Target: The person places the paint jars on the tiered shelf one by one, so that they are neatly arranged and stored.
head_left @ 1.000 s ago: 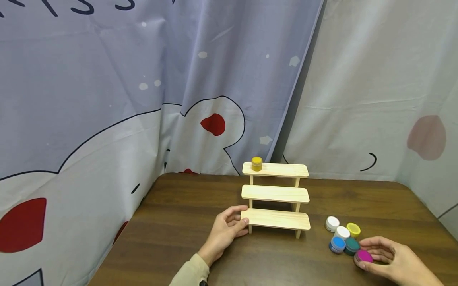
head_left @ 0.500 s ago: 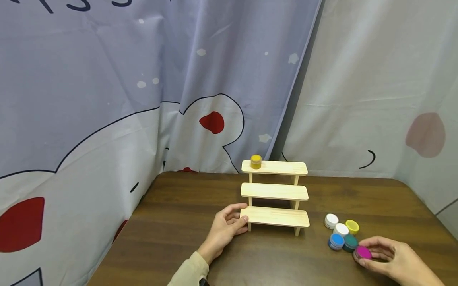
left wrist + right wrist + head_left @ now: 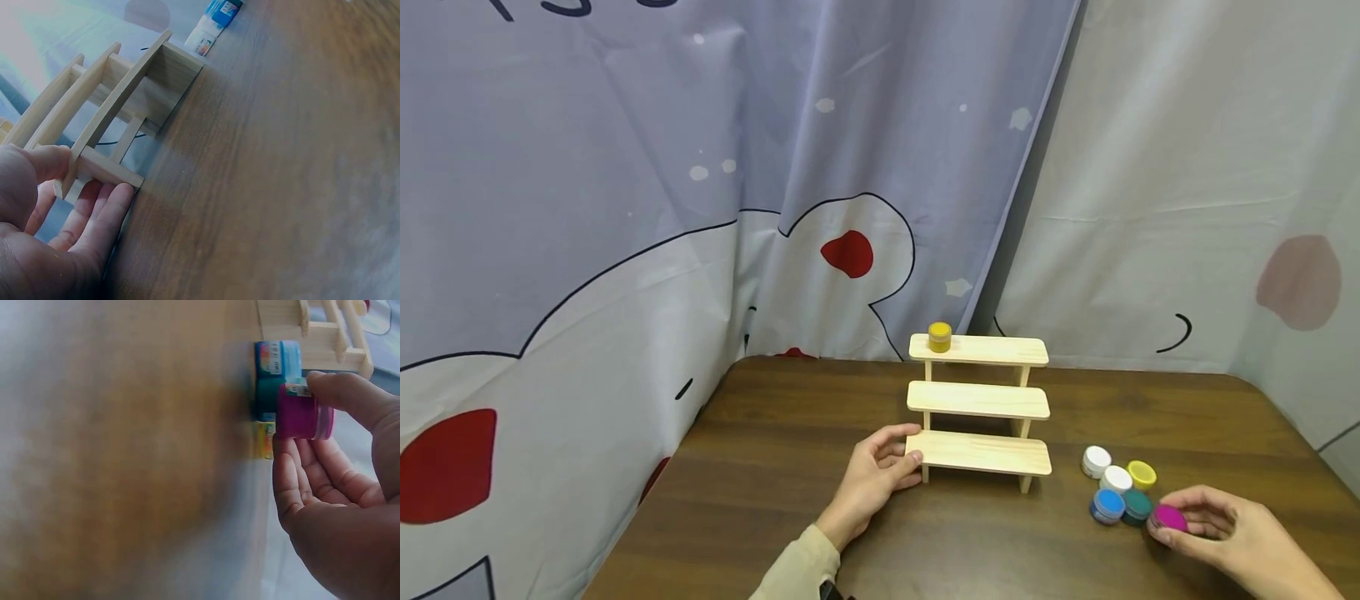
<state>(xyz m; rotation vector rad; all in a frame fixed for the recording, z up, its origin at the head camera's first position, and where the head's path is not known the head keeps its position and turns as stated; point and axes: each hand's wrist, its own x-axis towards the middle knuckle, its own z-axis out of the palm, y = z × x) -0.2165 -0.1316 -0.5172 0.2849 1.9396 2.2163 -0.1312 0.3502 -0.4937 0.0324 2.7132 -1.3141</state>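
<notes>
My left hand [image 3: 872,475] grips the left end of the lowest step of a three-tier wooden display shelf [image 3: 985,454]. In the left wrist view the thumb lies on the step and the fingers [image 3: 103,219] are around its leg. My right hand [image 3: 1221,529] pinches a small magenta paint pot [image 3: 299,412] between thumb and fingers. A dark green pot [image 3: 1137,507] is right beside it, with a blue pot [image 3: 1107,506] to the left. Two white pots, one at the back [image 3: 1096,462], and a yellow pot [image 3: 1142,475] complete the cluster.
A darker yellow pot [image 3: 939,337] stands at the left end of the top step. The brown wooden table [image 3: 760,500] reaches back to a printed curtain [image 3: 865,150]. A pale curtain [image 3: 1180,208] hangs at the right.
My right hand has shifted slightly with the magenta pot, to the right and up in the head view. My left hand keeps its grip on the shelf.
</notes>
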